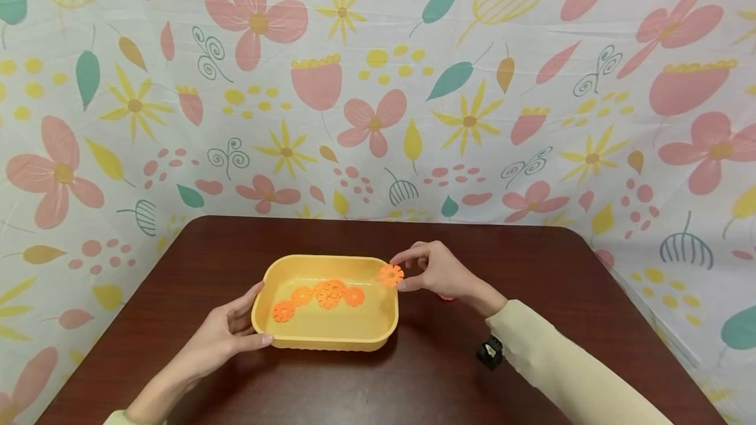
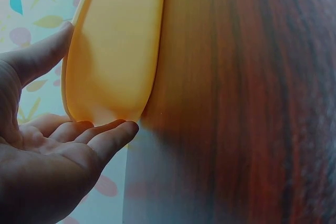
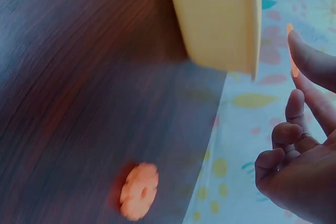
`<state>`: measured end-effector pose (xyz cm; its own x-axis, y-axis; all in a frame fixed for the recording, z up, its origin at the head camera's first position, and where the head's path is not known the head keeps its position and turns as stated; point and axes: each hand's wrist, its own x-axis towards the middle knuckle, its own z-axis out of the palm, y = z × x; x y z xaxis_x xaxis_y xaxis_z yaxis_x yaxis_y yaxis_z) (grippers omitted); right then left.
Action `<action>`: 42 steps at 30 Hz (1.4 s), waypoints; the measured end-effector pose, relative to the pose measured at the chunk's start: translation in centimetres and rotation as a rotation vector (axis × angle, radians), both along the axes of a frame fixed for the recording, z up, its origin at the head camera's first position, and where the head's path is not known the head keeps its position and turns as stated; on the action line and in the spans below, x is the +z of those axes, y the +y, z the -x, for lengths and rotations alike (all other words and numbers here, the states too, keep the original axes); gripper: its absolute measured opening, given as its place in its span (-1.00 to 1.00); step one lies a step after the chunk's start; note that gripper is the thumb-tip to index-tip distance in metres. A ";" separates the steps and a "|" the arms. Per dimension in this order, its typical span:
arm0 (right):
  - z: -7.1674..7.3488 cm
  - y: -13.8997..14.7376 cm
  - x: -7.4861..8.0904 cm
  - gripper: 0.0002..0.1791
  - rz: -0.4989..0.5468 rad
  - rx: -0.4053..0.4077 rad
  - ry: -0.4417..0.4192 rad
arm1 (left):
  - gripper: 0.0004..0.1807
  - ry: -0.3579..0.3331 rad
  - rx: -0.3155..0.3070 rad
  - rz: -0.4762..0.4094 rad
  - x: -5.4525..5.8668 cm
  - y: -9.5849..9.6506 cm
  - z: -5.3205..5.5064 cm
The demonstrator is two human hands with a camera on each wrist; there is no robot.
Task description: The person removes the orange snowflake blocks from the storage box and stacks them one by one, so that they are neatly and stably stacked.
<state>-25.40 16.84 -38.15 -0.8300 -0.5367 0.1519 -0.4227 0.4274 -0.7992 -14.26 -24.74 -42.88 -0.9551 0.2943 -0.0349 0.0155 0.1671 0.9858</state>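
So, orange flower-shaped disc [image 1: 390,275] pinched in the right hand [image 1: 441,272], up by the yellow tray's [image 1: 360,328] far right corner.
Thumb and forefinger have the disc by its edges, can't tell if it's touching the rim; the left hand [image 1: 221,334] grips the tray's left end, thumb at the near left corner. More orange discs [image 1: 328,294] lie inside, some overlapping, mostly left and middle. One loose disc [image 3: 139,191] sits right of the tray on the dark wood-grain table [image 1: 331,385], floral cloth [image 1: 378,169] behind on the far side.
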 end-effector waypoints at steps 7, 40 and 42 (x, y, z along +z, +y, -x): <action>0.3 2.7 -0.5 -0.63 -0.049 -0.075 -0.004 | 0.12 0.007 -0.005 -0.001 0.2 0.0 0.1; -0.4 9.7 -4.5 -0.53 -0.028 -0.239 -0.096 | 0.14 -0.016 0.012 0.014 -0.3 0.1 0.0; -0.3 9.9 -4.6 -0.53 -0.030 -0.245 -0.098 | 0.14 -0.015 0.012 0.013 -0.3 0.1 0.0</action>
<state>-25.05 26.74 -42.78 -0.9457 -0.3210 0.0510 -0.2245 0.5317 -0.8167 -14.27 -24.65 -43.23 -0.9578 0.2826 -0.0526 -0.0009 0.1801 0.9836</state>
